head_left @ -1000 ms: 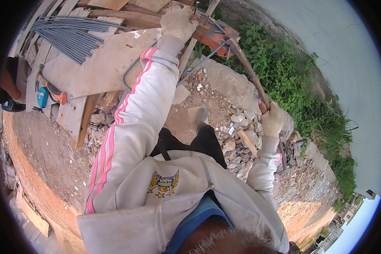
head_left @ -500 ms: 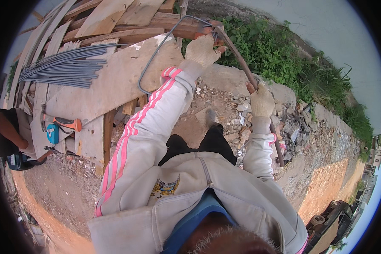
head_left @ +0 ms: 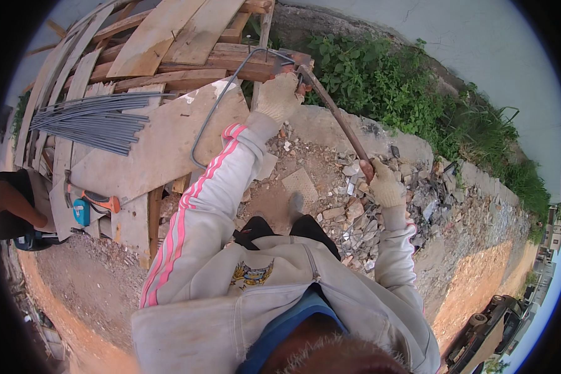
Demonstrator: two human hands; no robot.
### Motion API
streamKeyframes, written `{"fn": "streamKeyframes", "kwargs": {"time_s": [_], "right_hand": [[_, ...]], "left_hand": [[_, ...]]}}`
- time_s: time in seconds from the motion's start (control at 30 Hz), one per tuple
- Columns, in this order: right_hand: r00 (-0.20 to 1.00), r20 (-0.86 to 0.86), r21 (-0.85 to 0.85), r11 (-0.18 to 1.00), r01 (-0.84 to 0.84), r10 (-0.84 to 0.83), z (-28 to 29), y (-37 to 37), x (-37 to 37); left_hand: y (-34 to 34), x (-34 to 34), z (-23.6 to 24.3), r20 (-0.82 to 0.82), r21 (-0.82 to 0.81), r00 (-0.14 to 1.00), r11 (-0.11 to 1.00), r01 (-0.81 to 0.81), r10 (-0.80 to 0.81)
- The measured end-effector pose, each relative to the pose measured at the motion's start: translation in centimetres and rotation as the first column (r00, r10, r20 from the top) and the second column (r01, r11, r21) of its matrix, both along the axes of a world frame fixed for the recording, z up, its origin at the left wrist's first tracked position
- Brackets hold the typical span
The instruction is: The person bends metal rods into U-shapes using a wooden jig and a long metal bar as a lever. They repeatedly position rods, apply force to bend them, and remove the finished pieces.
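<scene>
My left hand (head_left: 279,98), in a cream knit glove with bare fingertips, is closed beside a bending block (head_left: 298,60) at the timber's end. What its fingers hold is hidden. A grey steel rod (head_left: 223,96), bent into an open-sided frame, runs from that block over the boards and passes behind my left sleeve. My right hand (head_left: 388,186), gloved alike, is wrapped round a long rusty bar (head_left: 338,118). The bar slants up left from my right hand to the block, where its far end meets the rod.
A bundle of straight steel rods (head_left: 93,121) lies on plywood boards (head_left: 149,146) at left. Nearby are a claw hammer (head_left: 100,201) and a blue tape measure (head_left: 81,212). Another person's arm (head_left: 19,206) shows at far left. Rubble (head_left: 355,218) covers the ground; plants (head_left: 380,81) line the wall.
My right hand has come nearer my body, and the bar's lower end no longer shows past my sleeve. The whole view has shifted; my left hand stays by the block with the bent rod.
</scene>
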State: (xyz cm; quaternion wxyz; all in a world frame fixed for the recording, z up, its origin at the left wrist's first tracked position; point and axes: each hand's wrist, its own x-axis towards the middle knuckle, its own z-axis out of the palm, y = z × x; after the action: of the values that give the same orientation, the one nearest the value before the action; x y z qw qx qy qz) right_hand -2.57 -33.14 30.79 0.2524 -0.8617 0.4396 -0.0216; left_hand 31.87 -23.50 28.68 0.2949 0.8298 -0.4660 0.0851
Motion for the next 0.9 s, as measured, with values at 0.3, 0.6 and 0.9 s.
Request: {"fn": "streamKeyframes", "kwargs": {"time_s": [0.3, 0.6, 0.9], "right_hand": [[1.000, -0.017, 0.159, 0.987, -0.004, 0.007, 1.5, -2.6, -13.5], [0.998, -0.065, 0.137, 0.990, 0.015, -0.006, 3.8, -3.1, -12.9], [0.999, -0.052, 0.010, 1.000, -0.011, 0.011, 6.2, -0.5, -12.8]], "left_hand": [[-0.6, 0.7, -0.4, 0.031, 0.013, 0.999, 0.999, -0.033, 0.033], [-0.8, 0.5, 0.2, -0.062, 0.022, 0.998, 1.000, 0.001, 0.001], [0.0, 0.6, -0.2, 0.013, -0.077, 1.000, 0.997, -0.013, 0.014]]}}
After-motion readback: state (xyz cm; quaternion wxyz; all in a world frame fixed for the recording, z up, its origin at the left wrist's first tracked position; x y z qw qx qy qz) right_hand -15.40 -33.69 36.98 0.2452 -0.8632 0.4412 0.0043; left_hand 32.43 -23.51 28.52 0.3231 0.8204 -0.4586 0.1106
